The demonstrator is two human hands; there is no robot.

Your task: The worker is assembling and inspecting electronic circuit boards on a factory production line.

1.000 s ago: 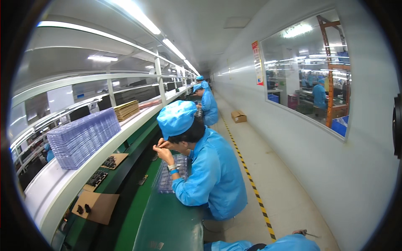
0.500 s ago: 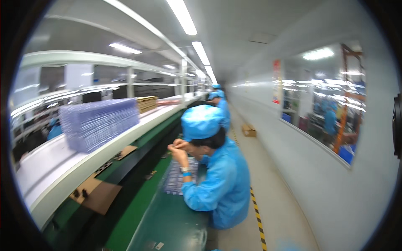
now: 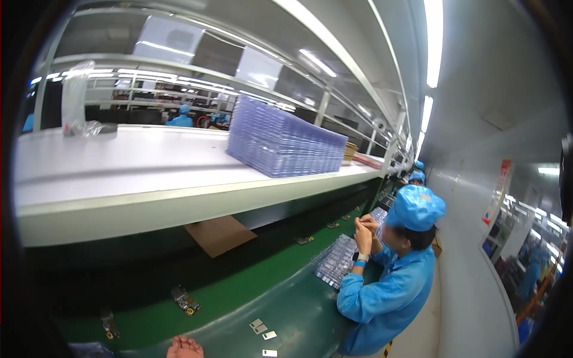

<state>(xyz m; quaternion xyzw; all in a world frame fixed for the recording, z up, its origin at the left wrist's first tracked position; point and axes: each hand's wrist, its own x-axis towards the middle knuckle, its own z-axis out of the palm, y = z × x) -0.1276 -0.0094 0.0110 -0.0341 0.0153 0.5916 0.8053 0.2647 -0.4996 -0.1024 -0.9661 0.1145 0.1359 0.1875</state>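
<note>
At the bottom edge, left of the middle, my right hand (image 3: 185,347) shows only in part. Its fingers are loosely bent and I see nothing held in them. My left hand is out of view. Closest to the visible hand is a small circuit board (image 3: 185,300) with a round yellow-ringed part, lying on the green belt just beyond it. A second circuit board (image 3: 110,324) lies further left. To the right of the hand, small flat pale metallic pieces (image 3: 270,336) rest on the dark green worktop (image 3: 230,340).
A co-worker in blue (image 3: 394,280) sits at the right, hands raised, beside a clear compartment tray (image 3: 337,262). Stacked clear trays (image 3: 286,140) stand on a white shelf (image 3: 143,158) above the belt. Brown cardboard (image 3: 221,235) sits under it. Clear plastic (image 3: 89,350) shows lower left.
My view has swung left and down, so the shelf, belt and co-worker appear further right. Part of my right hand and the nearer circuit boards have come into view.
</note>
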